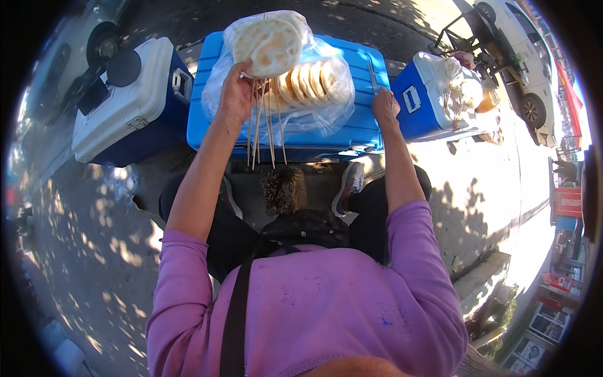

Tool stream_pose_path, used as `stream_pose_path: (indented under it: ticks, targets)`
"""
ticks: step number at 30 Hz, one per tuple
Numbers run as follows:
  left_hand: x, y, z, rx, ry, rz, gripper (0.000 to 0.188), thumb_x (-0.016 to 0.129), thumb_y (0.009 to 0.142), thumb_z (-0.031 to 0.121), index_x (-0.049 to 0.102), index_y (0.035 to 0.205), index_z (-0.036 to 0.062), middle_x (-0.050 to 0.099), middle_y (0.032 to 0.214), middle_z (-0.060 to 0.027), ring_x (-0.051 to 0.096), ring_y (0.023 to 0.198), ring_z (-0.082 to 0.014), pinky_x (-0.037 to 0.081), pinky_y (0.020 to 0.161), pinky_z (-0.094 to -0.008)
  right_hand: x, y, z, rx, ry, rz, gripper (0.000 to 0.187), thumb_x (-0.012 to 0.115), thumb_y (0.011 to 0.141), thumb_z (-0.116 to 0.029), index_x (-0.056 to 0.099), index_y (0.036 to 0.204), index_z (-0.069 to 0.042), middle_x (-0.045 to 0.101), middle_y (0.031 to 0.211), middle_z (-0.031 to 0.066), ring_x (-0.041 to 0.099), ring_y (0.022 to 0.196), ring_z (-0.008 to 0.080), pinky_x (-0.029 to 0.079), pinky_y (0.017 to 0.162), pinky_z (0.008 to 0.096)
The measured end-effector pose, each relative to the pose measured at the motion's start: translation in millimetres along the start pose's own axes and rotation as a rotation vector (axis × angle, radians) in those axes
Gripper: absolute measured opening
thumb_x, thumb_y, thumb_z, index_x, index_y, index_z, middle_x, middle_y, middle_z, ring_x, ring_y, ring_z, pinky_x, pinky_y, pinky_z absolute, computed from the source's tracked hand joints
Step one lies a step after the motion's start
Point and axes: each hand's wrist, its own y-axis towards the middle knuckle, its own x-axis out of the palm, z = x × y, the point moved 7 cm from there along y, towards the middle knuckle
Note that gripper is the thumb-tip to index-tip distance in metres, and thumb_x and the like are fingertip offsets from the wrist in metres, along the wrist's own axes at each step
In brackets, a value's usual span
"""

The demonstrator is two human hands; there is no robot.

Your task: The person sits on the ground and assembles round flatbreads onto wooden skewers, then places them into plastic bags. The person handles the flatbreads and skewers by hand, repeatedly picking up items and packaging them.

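Note:
My left hand (237, 95) is closed around a bunch of thin wooden skewers (270, 129) and the near edge of a round, lightly browned flatbread (267, 48). The skewers' lower ends fan out below the hand; their upper parts are mostly hidden by the bread. More flatbreads (306, 83) stand on edge in a row inside a clear plastic bag (336, 119). That bag lies open on a blue lidded box (207, 81). At the box's right side, my right hand (385, 107) grips a thin, narrow blade-like tool (373, 76), pointing away from me.
A blue cooler with a white lid (119, 113) stands to the left, with a dark round object (124, 68) on it. Another cooler (411, 94) on the right carries plastic bags (461, 88). A brown bristly object (284, 190) is between my feet. Vehicles (534, 107) are parked beyond.

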Motion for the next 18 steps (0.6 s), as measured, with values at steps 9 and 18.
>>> stream_pose_path:
  ticks: [9,18]
  targets:
    - [-3.3,-5.4,-9.6,-0.103,-0.075,-0.078,0.051,0.056,0.087,0.031,0.043,0.125,0.0001,0.06,0.109,-0.0137,0.062,0.088,-0.0231,0.053,0.074,-0.0358,-8.0,-2.2,-1.4,-0.023,-0.019,-0.02,0.028,0.054,0.087,-0.03,0.063,0.102,-0.009,0.061,0.105,0.0175,0.061,0.097,0.0359,0.048,0.08,0.0465]
    - [12.2,-20.6,-12.4,-0.081,-0.057,-0.092,0.052,0.051,0.088,0.033,0.042,0.125,-0.0019,0.059,0.107,-0.0154,0.061,0.088,-0.0224,0.054,0.073,-0.0347,-57.4,-33.3,-25.8,-0.201,0.461,0.144,0.034,0.052,0.093,-0.036,0.063,0.107,-0.007,0.064,0.089,0.0103,0.064,0.085,0.0246,0.05,0.071,0.0361]
